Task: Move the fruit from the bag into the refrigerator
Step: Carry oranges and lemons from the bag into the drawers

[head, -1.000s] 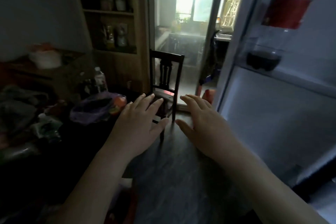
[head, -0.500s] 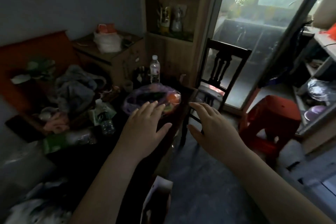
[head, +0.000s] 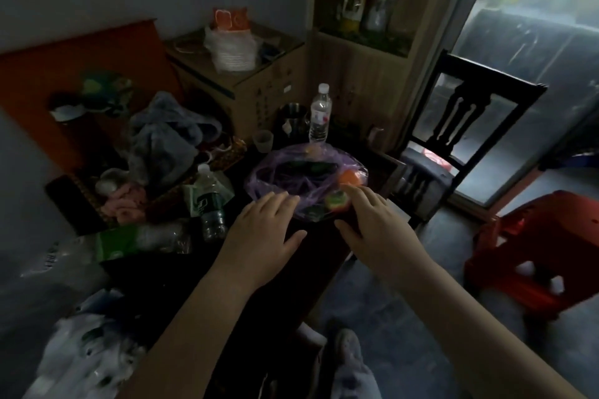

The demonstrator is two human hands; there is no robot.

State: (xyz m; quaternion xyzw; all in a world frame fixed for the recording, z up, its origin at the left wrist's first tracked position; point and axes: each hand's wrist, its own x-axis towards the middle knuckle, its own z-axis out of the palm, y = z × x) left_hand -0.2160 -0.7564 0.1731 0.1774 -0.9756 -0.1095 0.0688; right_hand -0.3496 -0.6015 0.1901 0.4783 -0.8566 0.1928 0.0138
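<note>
Two hands reach out, fingers straight and spread, holding nothing. The left hand [head: 262,233] is just beside the purple bag [head: 291,172], at its 7 o'clock side. The right hand [head: 379,230] is at its 5 o'clock side, fingertips near a green and red fruit [head: 337,203]. I cannot tell if they touch it. An orange fruit [head: 350,176] sits at the bag's 3 o'clock side, close to the table [head: 311,269] edge. A quick grab at the floppy bag could roll a fruit off onto the floor [head: 405,317], or bump the water bottle [head: 319,116] standing at 12 o'clock.
</note>
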